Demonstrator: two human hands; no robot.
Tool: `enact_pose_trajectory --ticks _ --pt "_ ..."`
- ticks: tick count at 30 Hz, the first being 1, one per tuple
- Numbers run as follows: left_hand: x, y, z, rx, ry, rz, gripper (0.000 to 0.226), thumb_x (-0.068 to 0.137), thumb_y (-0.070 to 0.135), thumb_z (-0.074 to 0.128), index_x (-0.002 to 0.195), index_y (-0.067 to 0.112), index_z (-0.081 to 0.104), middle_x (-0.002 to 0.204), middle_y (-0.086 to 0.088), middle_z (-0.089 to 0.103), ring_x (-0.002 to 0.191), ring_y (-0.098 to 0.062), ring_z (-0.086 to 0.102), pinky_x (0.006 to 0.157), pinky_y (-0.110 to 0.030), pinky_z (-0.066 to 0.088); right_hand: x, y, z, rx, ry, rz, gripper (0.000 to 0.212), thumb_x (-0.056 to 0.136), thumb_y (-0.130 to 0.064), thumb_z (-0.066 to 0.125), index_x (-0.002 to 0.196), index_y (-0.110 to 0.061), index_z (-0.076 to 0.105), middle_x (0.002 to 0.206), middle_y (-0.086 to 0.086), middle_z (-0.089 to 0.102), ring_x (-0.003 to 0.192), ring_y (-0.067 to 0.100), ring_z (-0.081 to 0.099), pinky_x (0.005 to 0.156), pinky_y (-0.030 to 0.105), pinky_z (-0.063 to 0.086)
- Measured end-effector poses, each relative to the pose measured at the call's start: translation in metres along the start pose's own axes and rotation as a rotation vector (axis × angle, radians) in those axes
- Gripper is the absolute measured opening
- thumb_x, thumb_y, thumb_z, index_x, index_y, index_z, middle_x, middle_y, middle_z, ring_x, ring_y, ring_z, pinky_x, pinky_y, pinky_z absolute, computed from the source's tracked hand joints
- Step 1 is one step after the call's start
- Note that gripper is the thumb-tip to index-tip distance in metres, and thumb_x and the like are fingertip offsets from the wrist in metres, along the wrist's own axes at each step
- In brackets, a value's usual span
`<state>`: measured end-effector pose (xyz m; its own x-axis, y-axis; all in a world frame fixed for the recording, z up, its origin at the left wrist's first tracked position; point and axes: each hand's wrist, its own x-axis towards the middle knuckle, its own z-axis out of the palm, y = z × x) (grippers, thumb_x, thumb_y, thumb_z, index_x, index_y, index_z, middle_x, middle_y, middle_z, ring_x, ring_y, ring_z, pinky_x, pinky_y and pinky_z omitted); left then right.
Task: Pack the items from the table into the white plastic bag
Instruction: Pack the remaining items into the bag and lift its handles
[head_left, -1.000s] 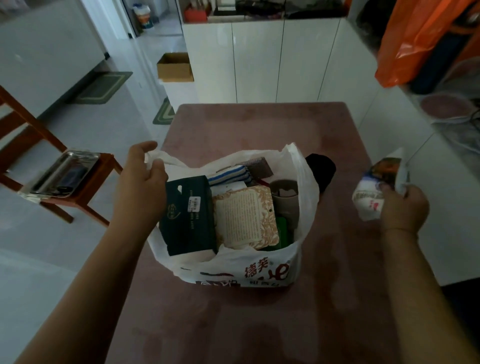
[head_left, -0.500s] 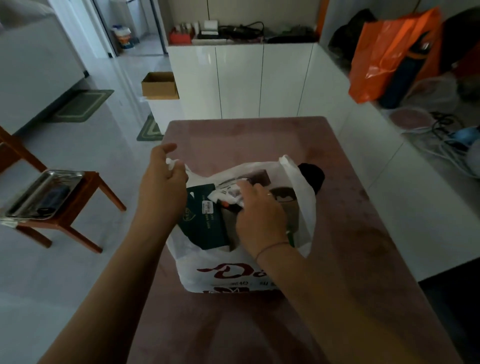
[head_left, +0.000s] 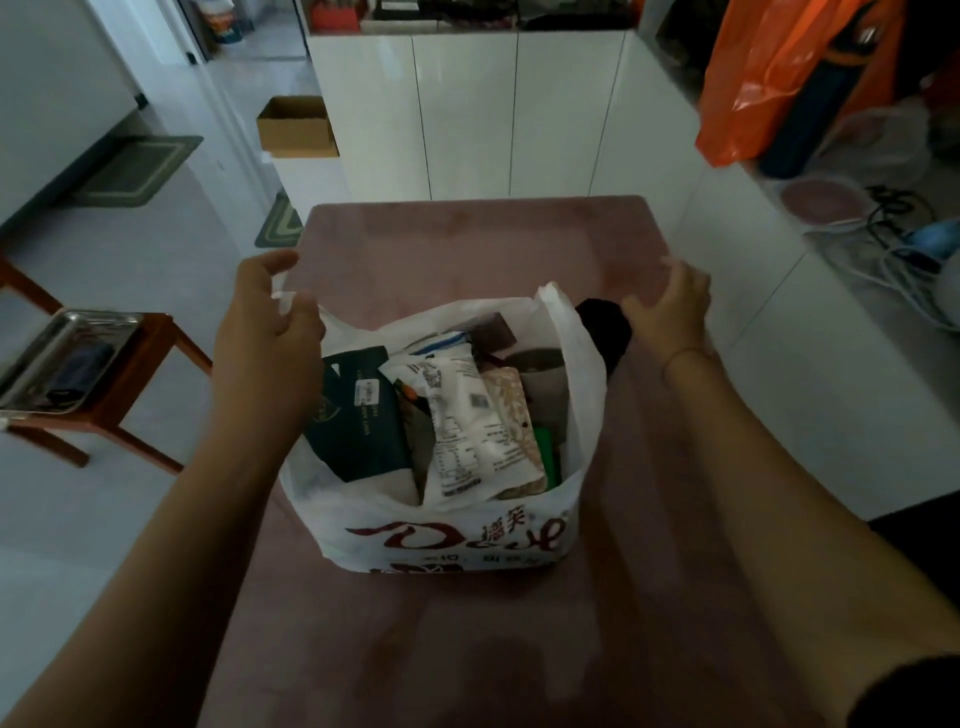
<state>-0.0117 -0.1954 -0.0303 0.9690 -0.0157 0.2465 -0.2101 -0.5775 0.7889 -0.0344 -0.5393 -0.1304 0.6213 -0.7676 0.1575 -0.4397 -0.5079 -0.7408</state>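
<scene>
The white plastic bag (head_left: 457, 535) with red lettering stands open on the pink table (head_left: 467, 244). Inside it stand a dark green box (head_left: 358, 415), a white snack packet (head_left: 457, 421), a beige patterned pack (head_left: 511, 410) and other items half hidden. My left hand (head_left: 265, 332) grips the bag's left handle. My right hand (head_left: 667, 306) hovers with fingers spread just right of a black object (head_left: 605, 332), which lies on the table behind the bag's right handle. The hand holds nothing.
White cabinets (head_left: 467, 114) stand beyond the table's far edge, with a cardboard box (head_left: 296, 127) on a ledge to the left. A wooden stool carries a metal tray (head_left: 67, 358) at the left. An orange bag (head_left: 769, 78) and cables (head_left: 893, 239) sit on the counter at right.
My right hand carried the white snack packet into the bag, let it go, and moved out to the right beside the black object. My left hand kept its hold on the handle.
</scene>
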Motion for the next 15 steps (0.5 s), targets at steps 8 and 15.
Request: enact_pose_trajectory --ticks 8,15 --pt "-0.005 -0.001 0.003 0.109 0.059 -0.016 0.032 0.094 0.026 0.04 0.126 0.028 0.043 0.084 -0.002 0.061 0.069 -0.015 0.056 0.061 -0.036 0.048 0.069 0.054 0.085 -0.414 -0.5 0.017 0.112 0.069 -0.054 0.073 0.149 -0.035 -0.004 0.159 0.008 -0.014 0.145 0.042 0.001 0.115 0.054 0.017" --pt "-0.006 0.001 0.005 0.158 0.078 -0.003 0.029 0.094 0.03 0.039 0.123 0.03 0.042 0.105 0.002 0.056 0.09 -0.02 0.06 0.078 -0.05 0.053 0.074 0.067 0.113 -0.571 -0.547 -0.016 0.094 0.076 -0.048 0.068 0.149 -0.032 0.01 0.155 0.016 0.01 0.138 0.045 0.019 0.109 0.057 0.03"
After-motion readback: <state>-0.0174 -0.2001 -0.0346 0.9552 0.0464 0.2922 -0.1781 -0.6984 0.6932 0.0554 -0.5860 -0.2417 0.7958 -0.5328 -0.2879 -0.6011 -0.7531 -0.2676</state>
